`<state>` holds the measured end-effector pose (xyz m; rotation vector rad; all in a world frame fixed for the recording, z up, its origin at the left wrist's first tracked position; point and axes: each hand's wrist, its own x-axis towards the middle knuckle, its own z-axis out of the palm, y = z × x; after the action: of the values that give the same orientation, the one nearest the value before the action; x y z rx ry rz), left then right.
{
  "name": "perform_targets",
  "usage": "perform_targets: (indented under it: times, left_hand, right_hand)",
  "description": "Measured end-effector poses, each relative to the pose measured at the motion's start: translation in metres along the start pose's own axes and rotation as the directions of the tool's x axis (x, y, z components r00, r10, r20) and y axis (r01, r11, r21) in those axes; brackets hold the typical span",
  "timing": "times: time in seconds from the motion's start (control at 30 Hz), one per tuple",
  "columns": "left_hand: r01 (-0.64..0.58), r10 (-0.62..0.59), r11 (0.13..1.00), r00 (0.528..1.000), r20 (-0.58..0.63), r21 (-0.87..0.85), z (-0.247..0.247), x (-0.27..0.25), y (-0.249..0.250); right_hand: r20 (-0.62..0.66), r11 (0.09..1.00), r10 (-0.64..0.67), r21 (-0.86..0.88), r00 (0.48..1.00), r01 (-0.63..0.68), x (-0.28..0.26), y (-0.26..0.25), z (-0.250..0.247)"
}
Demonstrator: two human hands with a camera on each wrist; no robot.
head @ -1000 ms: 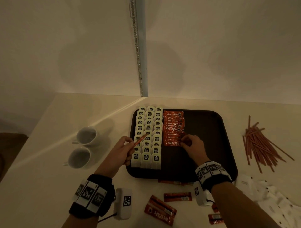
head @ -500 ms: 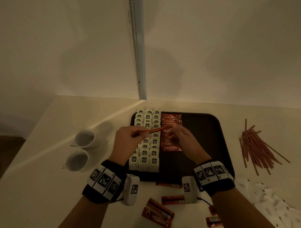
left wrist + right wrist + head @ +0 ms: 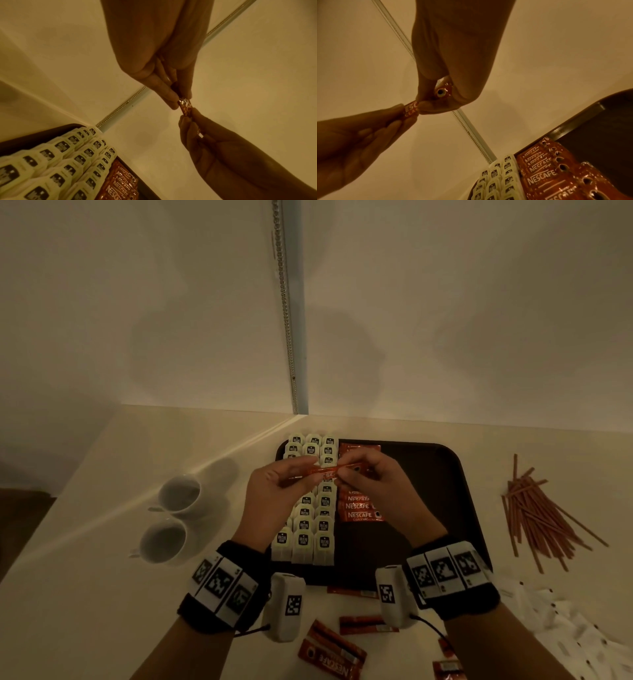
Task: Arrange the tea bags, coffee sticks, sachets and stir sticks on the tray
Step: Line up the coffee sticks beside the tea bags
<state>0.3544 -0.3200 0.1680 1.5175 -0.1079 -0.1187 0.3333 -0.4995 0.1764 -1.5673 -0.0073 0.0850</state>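
two white cups [image 3: 173, 517], beige counter [image 3: 85, 594]

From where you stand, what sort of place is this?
Probably a hotel room or office tea-and-coffee corner. A dark tray on a pale counter holds rows of tea bags and coffee sticks, with two white cups beside it.

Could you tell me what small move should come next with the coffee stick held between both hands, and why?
Probably lower the coffee stick onto the near end of the coffee row: left hand and right hand pinch it above the tray, and bare tray shows there.
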Motion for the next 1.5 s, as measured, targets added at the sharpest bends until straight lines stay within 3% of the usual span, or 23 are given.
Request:
perform_targets:
  times: [0.27, 0.5, 0.6, 0.73, 0.83, 0.97, 1.2, 1.33, 1.5]
  left_hand:
    - [-0.019, 0.018, 1.000, 0.999, 0.034, 0.005, 0.004, -0.001, 0.004]
    - [-0.030, 0.033, 0.998, 0.998, -0.057, 0.050, 0.006, 0.004, 0.004]
    - [-0.046, 0.056, 0.994, 0.994, -0.099, 0.102, 0.003, 0.005, 0.002]
    - [-0.031, 0.039, 0.989, 0.998, -0.052, 0.148, -0.001, 0.003, -0.004]
    - [-0.002, 0.007, 0.997, 0.998, -0.058, 0.082, -0.003, 0.001, -0.007]
    - [0.062, -0.059, 0.996, 0.997, -0.041, 0.063, -0.006, 0.001, -0.012]
    - [0.206, -0.207, 0.975, 0.978, 0.000, 0.078, -0.046, -0.016, -0.017]
    - [0.281, -0.274, 0.950, 0.959, -0.070, 0.134, -0.078, -0.035, -0.031]
    - [0.333, -0.311, 0.938, 0.931, -0.192, 0.096, -0.104, -0.064, -0.048]
  right_hand:
    - [0.015, 0.993, -0.080, -0.085, 0.997, 0.081, 0.004, 0.000, 0.009]
    - [-0.018, 0.974, 0.051, 0.221, 0.999, -0.046, 0.004, 0.015, 0.013]
    - [-0.058, 0.964, 0.105, 0.251, 0.993, -0.087, 0.005, 0.019, 0.013]
    - [-0.065, 0.983, 0.093, 0.167, 0.994, -0.081, 0.005, 0.017, 0.008]
    - [-0.028, 0.994, 0.081, 0.080, 0.996, -0.079, 0.007, 0.013, 0.002]
    - [-0.025, 0.980, 0.079, -0.180, 0.997, -0.083, 0.011, 0.012, -0.011]
    - [-0.185, 0.929, 0.209, -0.269, 0.960, -0.254, 0.000, 0.054, -0.064]
    - [-0.192, 0.801, 0.291, -0.486, 0.937, -0.348, -0.014, 0.100, -0.082]
    - [-0.203, 0.775, 0.323, -0.503, 0.924, -0.382, -0.023, 0.129, -0.075]
